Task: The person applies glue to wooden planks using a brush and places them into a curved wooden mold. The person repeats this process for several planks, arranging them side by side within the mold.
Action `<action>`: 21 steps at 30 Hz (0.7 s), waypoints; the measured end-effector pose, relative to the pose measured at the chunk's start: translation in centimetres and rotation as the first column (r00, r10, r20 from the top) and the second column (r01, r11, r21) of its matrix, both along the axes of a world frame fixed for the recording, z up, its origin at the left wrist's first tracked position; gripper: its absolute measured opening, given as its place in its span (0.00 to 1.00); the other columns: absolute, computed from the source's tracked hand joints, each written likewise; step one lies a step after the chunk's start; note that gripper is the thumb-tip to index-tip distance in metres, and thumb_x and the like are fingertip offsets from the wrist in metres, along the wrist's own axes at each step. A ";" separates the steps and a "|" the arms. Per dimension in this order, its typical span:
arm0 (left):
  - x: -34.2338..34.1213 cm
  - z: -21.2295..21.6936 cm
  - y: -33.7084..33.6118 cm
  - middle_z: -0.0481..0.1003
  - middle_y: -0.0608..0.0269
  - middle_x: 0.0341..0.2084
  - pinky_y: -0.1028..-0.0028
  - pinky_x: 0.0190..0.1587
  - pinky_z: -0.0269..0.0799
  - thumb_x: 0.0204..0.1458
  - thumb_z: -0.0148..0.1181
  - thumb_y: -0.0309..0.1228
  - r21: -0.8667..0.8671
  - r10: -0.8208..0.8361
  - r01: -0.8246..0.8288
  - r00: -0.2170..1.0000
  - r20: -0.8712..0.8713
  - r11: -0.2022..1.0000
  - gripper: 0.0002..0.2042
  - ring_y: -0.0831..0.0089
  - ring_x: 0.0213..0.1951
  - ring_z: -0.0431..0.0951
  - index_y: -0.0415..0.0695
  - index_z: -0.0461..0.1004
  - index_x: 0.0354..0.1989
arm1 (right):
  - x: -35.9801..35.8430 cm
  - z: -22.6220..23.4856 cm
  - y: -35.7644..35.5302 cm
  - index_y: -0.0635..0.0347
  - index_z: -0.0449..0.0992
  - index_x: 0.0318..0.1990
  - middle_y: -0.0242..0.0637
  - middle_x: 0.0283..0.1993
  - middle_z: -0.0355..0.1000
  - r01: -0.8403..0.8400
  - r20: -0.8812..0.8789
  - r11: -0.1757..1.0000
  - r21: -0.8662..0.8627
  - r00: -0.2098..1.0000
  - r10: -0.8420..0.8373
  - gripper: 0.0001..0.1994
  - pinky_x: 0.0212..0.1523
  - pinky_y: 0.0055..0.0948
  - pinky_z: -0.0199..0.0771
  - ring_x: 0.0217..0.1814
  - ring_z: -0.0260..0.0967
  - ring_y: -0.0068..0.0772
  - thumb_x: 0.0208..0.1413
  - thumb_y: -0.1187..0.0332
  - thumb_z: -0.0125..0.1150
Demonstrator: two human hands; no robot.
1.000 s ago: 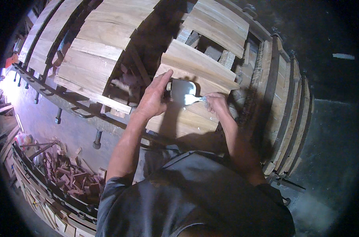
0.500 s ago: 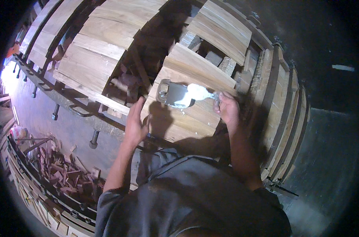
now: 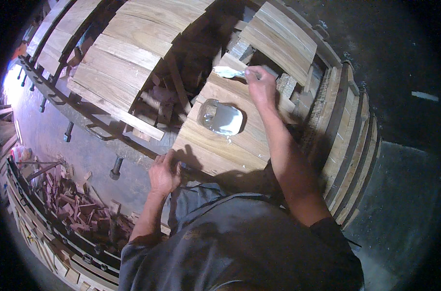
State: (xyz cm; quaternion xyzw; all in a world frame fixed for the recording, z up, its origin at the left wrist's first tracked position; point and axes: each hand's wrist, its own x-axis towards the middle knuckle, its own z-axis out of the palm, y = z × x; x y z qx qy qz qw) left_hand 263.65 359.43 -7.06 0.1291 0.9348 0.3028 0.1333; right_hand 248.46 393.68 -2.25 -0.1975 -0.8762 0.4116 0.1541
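My right hand [image 3: 262, 89] is closed round the handle of a brush [image 3: 228, 72] whose flat head is coated in wet white. The brush lies low along the far edge of a wooden panel [image 3: 208, 148] made of joined boards; I cannot tell whether it touches the wood. On that panel stands a squarish open tub [image 3: 228, 121] with white liquid, probably glue, and smeared walls. My left hand [image 3: 164, 173] is at the panel's near left corner, fingers loosely bent, thumb apart, nothing visible in it.
More board panels [image 3: 128, 53] lie to the left, and another panel [image 3: 281, 36] at the far right. A metal bar with bolts [image 3: 117, 167] runs along the left side. Scrap wood [image 3: 84, 208] is heaped at lower left. Stacked long timbers [image 3: 349, 131] stand on the right.
My right hand has carried the brush from above the tub to the panel's far edge. My left hand has drawn back toward me and its fingers have bent.
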 end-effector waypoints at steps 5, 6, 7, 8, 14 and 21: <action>-0.2 0.3 0.1 0.78 0.51 0.38 0.55 0.44 0.74 0.48 0.65 0.33 0.003 0.003 -0.003 1.000 -0.011 1.000 0.22 0.49 0.41 0.77 0.42 0.72 0.53 | -0.6 0.4 -0.7 0.54 0.84 0.39 0.48 0.38 0.80 0.030 0.141 0.997 0.068 0.989 -0.040 0.08 0.46 0.40 0.74 0.43 0.78 0.49 0.56 0.63 0.64; -0.2 0.3 0.1 0.78 0.51 0.38 0.55 0.44 0.74 0.48 0.65 0.33 -0.005 0.000 0.000 1.000 0.001 1.000 0.22 0.48 0.41 0.77 0.42 0.72 0.53 | -0.2 0.6 -0.4 0.54 0.84 0.39 0.49 0.38 0.80 0.046 0.161 0.995 0.087 0.985 -0.060 0.08 0.46 0.40 0.74 0.43 0.78 0.49 0.56 0.63 0.64; -0.2 0.2 0.1 0.78 0.51 0.38 0.54 0.45 0.75 0.48 0.64 0.33 -0.013 -0.003 0.003 1.000 0.013 1.000 0.22 0.48 0.41 0.77 0.43 0.72 0.53 | 0.3 0.9 0.0 0.54 0.83 0.39 0.49 0.38 0.80 0.062 0.182 0.991 0.115 0.980 -0.082 0.08 0.46 0.40 0.74 0.43 0.78 0.50 0.56 0.63 0.64; -0.2 0.2 0.2 0.78 0.51 0.38 0.54 0.45 0.75 0.48 0.64 0.32 -0.021 -0.008 0.008 1.000 0.026 1.000 0.22 0.48 0.41 0.77 0.43 0.72 0.53 | 0.9 1.1 0.5 0.54 0.83 0.39 0.49 0.38 0.80 0.068 0.194 0.988 0.142 0.976 -0.095 0.08 0.46 0.40 0.74 0.43 0.78 0.50 0.56 0.64 0.64; -0.2 -0.1 0.4 0.78 0.50 0.39 0.54 0.46 0.75 0.49 0.62 0.32 -0.051 -0.028 0.031 0.998 0.047 0.998 0.22 0.47 0.43 0.77 0.42 0.72 0.54 | 5.6 1.2 5.3 0.55 0.82 0.41 0.50 0.38 0.79 0.125 0.184 0.967 0.220 0.969 -0.167 0.08 0.44 0.40 0.74 0.42 0.78 0.49 0.57 0.66 0.62; -0.1 -0.3 0.5 0.79 0.47 0.41 0.55 0.48 0.74 0.51 0.62 0.33 -0.076 -0.023 0.029 0.996 0.085 0.997 0.21 0.47 0.45 0.78 0.40 0.73 0.54 | 11.2 0.8 10.5 0.56 0.81 0.37 0.51 0.39 0.76 0.179 0.181 0.954 0.239 0.957 -0.225 0.05 0.43 0.44 0.74 0.42 0.76 0.54 0.56 0.70 0.61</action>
